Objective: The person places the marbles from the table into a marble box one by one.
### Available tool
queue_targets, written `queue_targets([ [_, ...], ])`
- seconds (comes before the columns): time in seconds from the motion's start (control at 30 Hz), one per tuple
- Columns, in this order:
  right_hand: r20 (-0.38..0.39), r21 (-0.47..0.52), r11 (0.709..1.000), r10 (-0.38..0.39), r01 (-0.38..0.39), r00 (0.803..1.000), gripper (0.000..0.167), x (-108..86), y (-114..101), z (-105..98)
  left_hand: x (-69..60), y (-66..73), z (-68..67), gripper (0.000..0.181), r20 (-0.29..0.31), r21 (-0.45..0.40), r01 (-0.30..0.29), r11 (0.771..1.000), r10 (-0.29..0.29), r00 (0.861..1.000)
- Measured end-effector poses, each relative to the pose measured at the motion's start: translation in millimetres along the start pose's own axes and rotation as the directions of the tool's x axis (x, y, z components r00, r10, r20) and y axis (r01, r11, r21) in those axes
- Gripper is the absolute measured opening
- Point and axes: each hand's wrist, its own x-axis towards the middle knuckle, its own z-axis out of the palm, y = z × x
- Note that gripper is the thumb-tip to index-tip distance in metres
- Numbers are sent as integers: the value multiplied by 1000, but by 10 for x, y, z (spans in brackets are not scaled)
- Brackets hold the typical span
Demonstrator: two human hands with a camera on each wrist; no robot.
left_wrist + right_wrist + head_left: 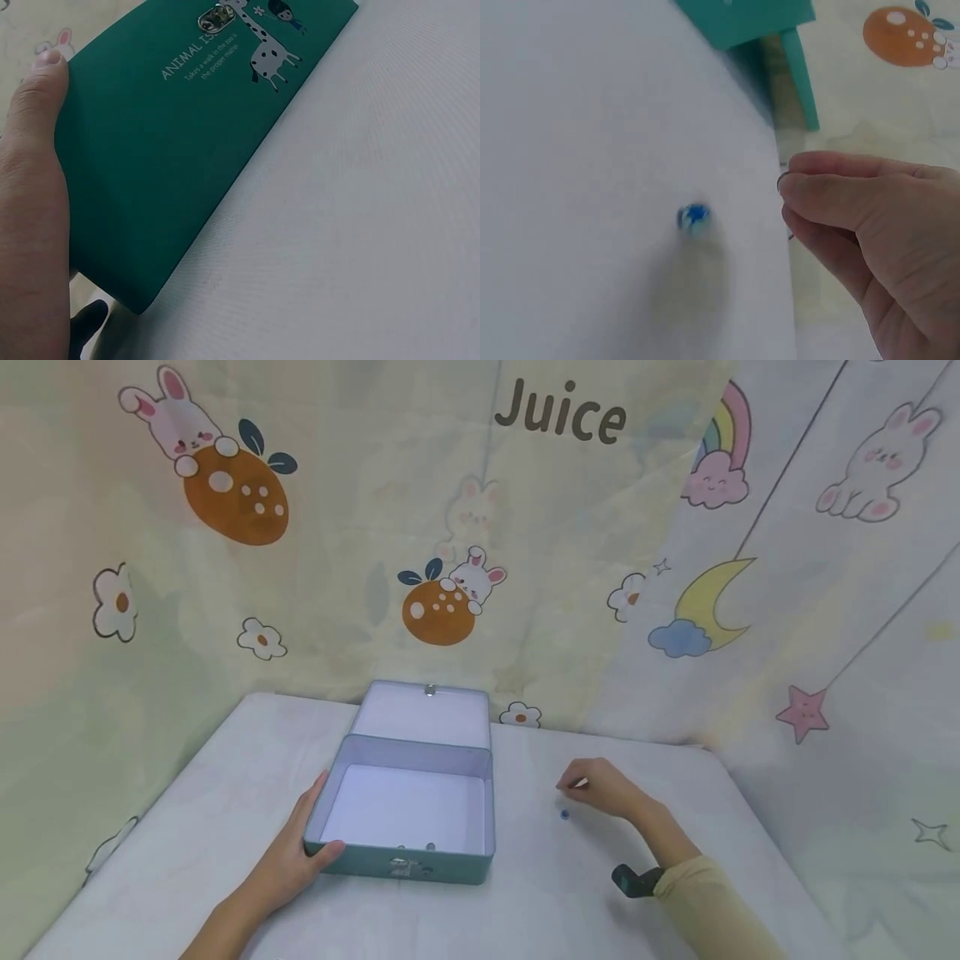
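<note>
A green tin box (408,865) stands on the table with its lid laid back, and two small marbles (431,846) lie inside near the front wall. My left hand (288,860) grips the box at its left front corner, thumb over the front wall and fingers along the left side. To the right of the box, my right hand (603,787) is raised over the table. Its thumb and fingertips pinch a small round marble, mostly hidden; only a thin curved edge shows in the right wrist view. A blue-and-clear marble (695,216) lies on the table beside that hand.
The white table (540,910) carries everything. Behind it and at both sides hangs a printed cloth (337,610) with rabbits and flowers. The open lid (420,714) leans back close to the cloth. A dark wrist device (636,882) sits on the right wrist.
</note>
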Motion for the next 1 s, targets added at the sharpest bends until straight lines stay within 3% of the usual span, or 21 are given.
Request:
queue_targets([
  [0.27, -9, 123, 977, -174, 174, 985, 14, 179, -371, -189, -14, 0, -32, 97, 2, 10, 12, 1000, -12, 1000],
  [0.6, 84, 138, 972, -205, 192, 975, 11, 425, -829, -310, 0, 32, -15, 96, 6, -2, 9, 1000, -9, 1000],
  [1.0, 205, 132, 943, -326, 304, 923, 10, 791, -1338, -178, 2, 10, -2, 98, 4, -11, 10, 1000, -10, 1000],
])
